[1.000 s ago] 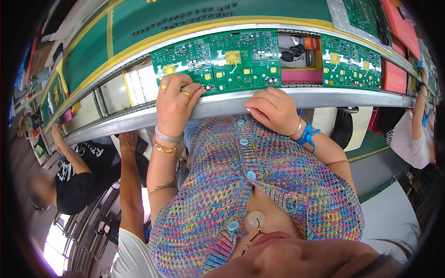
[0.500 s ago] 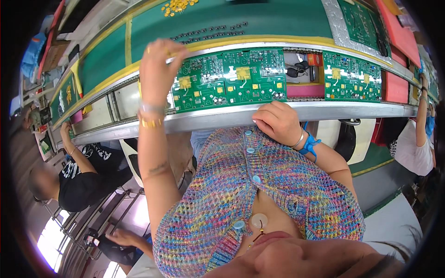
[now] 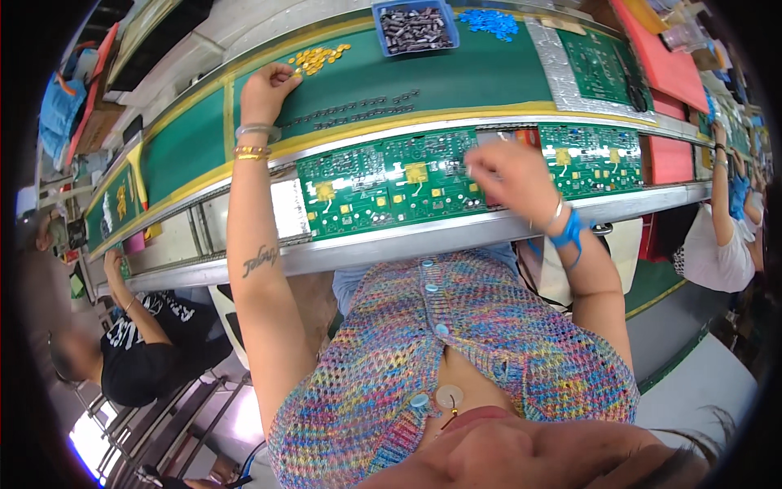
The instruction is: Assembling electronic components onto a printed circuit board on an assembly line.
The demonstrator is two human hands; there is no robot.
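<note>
Green worktop point(image 3: 489, 77) spans 10 to 1 o'clock. Co-worker's black shirt point(image 3: 151, 363), 8 o'clock: white lettering. Circuit board point(image 3: 379, 183) at 12. Right hand point(image 3: 517, 179), 2 o'clock, since last frame up off the rail point(image 3: 375, 246); blurred, fingers curled, grip can't tell. Left hand point(image 3: 267, 91), 11 o'clock, now reaches yellow pieces point(image 3: 322, 59): fingertips pinched at pile edge, can't tell if gripping one.
</note>
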